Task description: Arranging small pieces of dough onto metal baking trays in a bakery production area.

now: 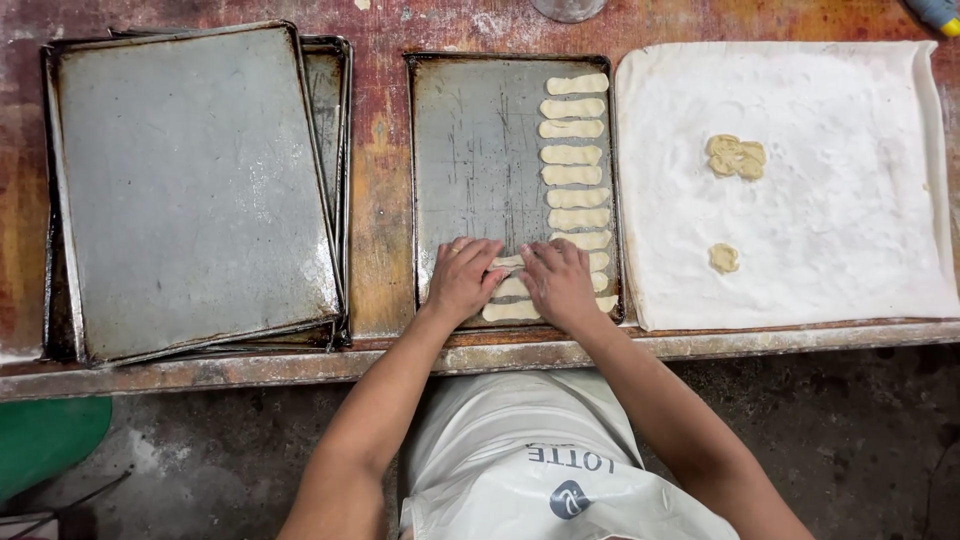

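A worn metal baking tray (470,150) lies in the middle of the table. Down its right side runs a column of several pale dough strips (573,155). My left hand (462,278) and my right hand (558,283) rest side by side at the tray's near end, fingers pressing flat on the nearest dough strips (510,311). Neither hand grips anything. Parts of those strips are hidden under my fingers.
A stack of empty metal trays (190,190) sits on the left. On the right lies a floured white cloth (840,200) with a larger dough lump (736,157) and a small one (723,258). The table's front edge (250,368) runs below. A glass base (568,8) stands at the back.
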